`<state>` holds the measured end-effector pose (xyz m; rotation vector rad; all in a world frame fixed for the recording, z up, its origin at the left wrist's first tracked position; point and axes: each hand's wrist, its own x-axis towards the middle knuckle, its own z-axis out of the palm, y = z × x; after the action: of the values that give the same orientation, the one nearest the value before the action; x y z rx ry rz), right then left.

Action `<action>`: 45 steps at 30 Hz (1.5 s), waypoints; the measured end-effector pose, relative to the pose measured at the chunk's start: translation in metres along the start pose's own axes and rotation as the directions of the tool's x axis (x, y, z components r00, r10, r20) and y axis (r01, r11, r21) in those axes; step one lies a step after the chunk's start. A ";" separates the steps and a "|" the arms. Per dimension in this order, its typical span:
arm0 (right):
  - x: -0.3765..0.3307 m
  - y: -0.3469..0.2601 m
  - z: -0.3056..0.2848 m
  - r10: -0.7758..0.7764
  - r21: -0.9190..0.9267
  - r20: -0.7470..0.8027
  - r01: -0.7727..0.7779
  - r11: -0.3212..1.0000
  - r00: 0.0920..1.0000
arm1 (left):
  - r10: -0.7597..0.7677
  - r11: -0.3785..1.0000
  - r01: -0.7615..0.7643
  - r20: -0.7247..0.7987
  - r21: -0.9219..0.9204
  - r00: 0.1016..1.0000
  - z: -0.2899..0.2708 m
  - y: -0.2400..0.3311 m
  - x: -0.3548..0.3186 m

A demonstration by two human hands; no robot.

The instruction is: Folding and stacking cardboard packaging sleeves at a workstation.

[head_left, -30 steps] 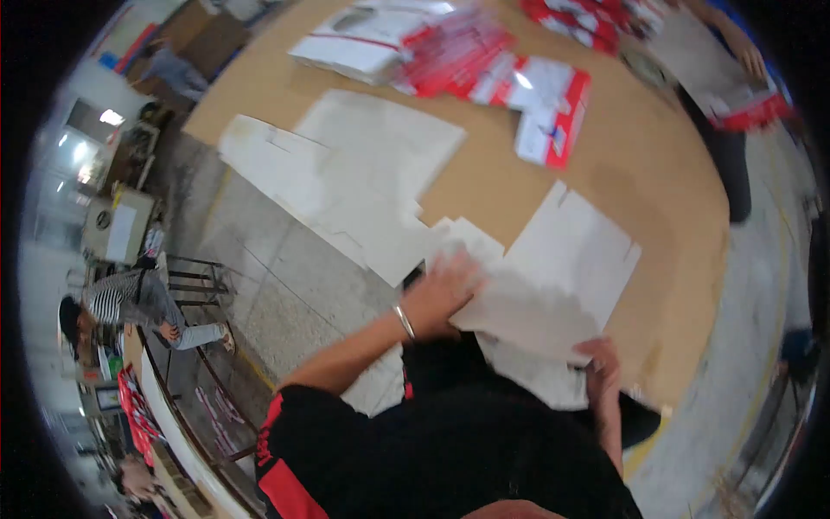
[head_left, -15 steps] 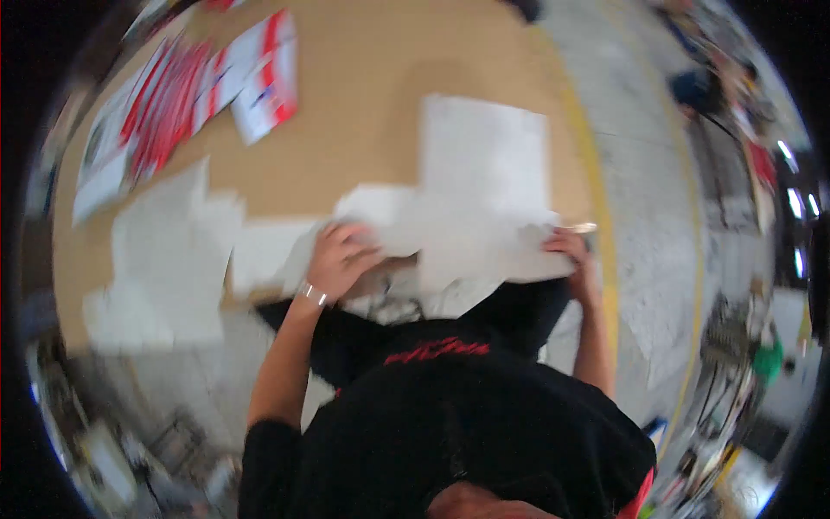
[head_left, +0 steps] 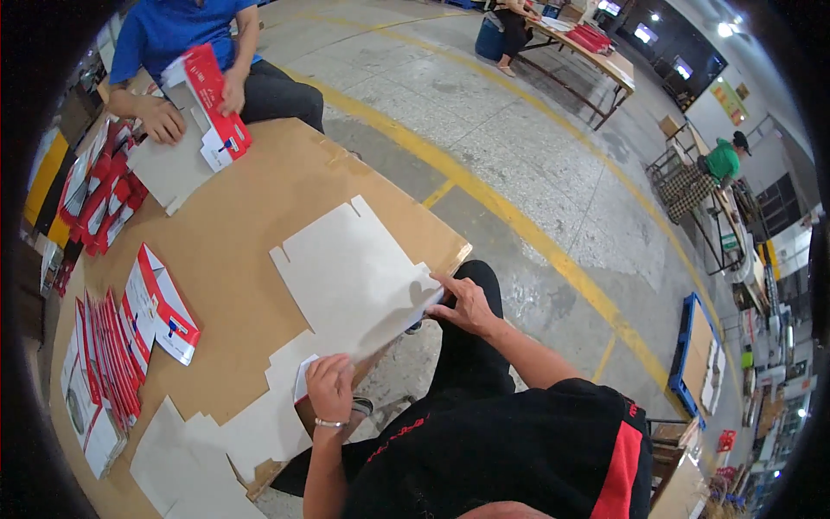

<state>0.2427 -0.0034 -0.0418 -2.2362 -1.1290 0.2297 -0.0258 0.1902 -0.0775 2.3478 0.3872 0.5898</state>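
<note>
Toward eight o'clock from the middle of the view, a row of red and white cartons [head_left: 108,359] lies closely packed on the brown surface [head_left: 233,251]. Past nine o'clock is a heap of red and white pieces [head_left: 99,195]. Between seven and eight o'clock, a second blank [head_left: 194,463] lies flat, plain grey side up.

Toward half past ten, a co-worker in a blue top [head_left: 177,35] has one hand [head_left: 162,121] on a grey sheet [head_left: 177,160] and the other [head_left: 232,92] on a red and white panel [head_left: 210,91].

The person's left hand [head_left: 330,387], at seven o'clock, has its fingers curled at a small flap [head_left: 303,377]; whether it pinches the flap, I cannot tell. The cardboard blank [head_left: 346,268] lies just left of the middle, its large grey panel on the surface. The person's right hand [head_left: 462,304], toward four o'clock, grips that panel's right-hand corner at the surface's edge.

At one o'clock, a far table [head_left: 581,50] stands on the grey floor [head_left: 536,182]; between three and four o'clock lies a blue pallet [head_left: 681,355].
</note>
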 end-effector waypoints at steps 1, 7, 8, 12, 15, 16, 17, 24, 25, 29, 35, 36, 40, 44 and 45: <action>0.006 0.000 0.003 0.051 0.011 0.007 -0.051 0.999 0.999 | -0.225 0.972 0.225 -0.011 0.064 0.974 0.007 0.004 0.010; 0.006 0.004 0.033 0.239 0.199 -0.205 -0.199 0.960 0.949 | -0.147 0.907 0.210 -0.191 0.366 0.970 0.036 0.007 0.025; -0.003 0.007 0.040 0.259 0.345 -0.412 -0.114 0.932 0.874 | -0.149 0.906 0.214 -0.198 0.366 0.969 0.040 0.004 0.023; -0.045 -0.008 0.068 0.403 0.874 0.109 -0.281 0.397 0.908 | -0.241 0.877 0.173 0.099 0.449 0.966 0.051 0.040 0.032; -0.061 -0.046 0.086 0.251 0.659 0.707 -0.745 0.108 0.662 | -0.207 0.876 0.040 0.300 0.481 0.931 0.059 0.053 0.034; -0.063 -0.054 0.095 0.206 0.639 0.729 -0.757 0.139 0.653 | -0.241 0.871 0.075 0.290 0.485 0.926 0.070 0.052 0.033; -0.065 -0.064 0.107 0.353 0.841 0.465 -0.530 0.111 0.812 | -0.167 0.875 0.002 0.298 0.484 0.940 0.080 0.047 0.032; -0.013 -0.036 0.051 0.128 0.519 -0.190 -0.011 0.855 0.973 | -0.198 0.906 0.092 0.222 0.413 0.955 0.049 0.046 0.014; -0.007 -0.022 0.049 -0.090 0.237 -0.238 0.147 0.960 0.967 | -0.187 0.909 0.085 0.218 0.408 0.958 0.052 0.045 0.016; 0.014 -0.053 0.063 -0.572 -0.024 -0.177 0.577 0.816 0.801 | -0.214 0.945 0.141 0.234 0.294 0.948 0.059 0.040 0.006; 0.036 -0.032 0.064 -0.608 -0.221 0.071 0.607 0.763 0.791 | -0.309 0.837 0.158 0.214 0.523 0.927 -0.006 0.031 -0.081; 0.037 -0.034 0.062 -0.580 -0.228 0.094 0.585 0.779 0.809 | -0.335 0.839 0.250 0.098 0.483 0.937 -0.016 0.019 -0.105; 0.047 -0.027 0.063 -0.574 -0.172 0.114 0.586 0.792 0.811 | -0.181 0.932 0.193 -0.068 0.307 0.981 -0.066 -0.004 -0.130; 0.056 -0.023 0.064 -0.575 -0.079 0.122 0.585 0.807 0.809 | -0.117 0.984 0.133 -0.132 0.121 0.984 -0.074 -0.018 -0.111; 0.055 -0.021 0.065 -0.573 -0.087 0.119 0.583 0.808 0.811 | -0.109 0.985 0.125 -0.132 0.118 0.985 -0.071 -0.021 -0.109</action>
<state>0.2357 0.0774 -0.0747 -1.8726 -1.8557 0.0006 -0.1576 0.1982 -0.0775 2.3942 0.6328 0.6756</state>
